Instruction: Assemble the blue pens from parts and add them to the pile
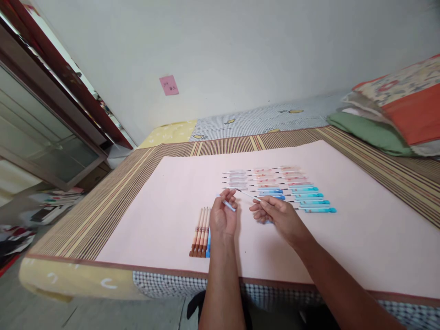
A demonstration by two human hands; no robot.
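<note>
My left hand (224, 215) is turned palm up, its fingers curled around a short light-blue pen barrel (228, 205). Between thumb and fingers, my right hand (277, 215) pinches a thin white pen refill (246, 195), its dark tip pointing toward my left fingertips. Something blue shows under the right hand, mostly hidden. Beyond the hands lie rows of pen parts: pale grey barrels (237, 174), pink ones (292, 173), blue ones (271, 190) and turquoise ones (314, 201), with thin refills beside them. Left of my wrist, several brown-ended pens (199, 233) lie side by side, next to a partly covered blue one.
A pink sheet (154, 220) covers much of a striped mat (85, 220) on a bed. Folded green cloth (369, 133) and an orange patterned cushion (412, 110) are piled at the right. A pink note (169, 85) is stuck on the wall; a glass-fronted cabinet (51, 133) stands left.
</note>
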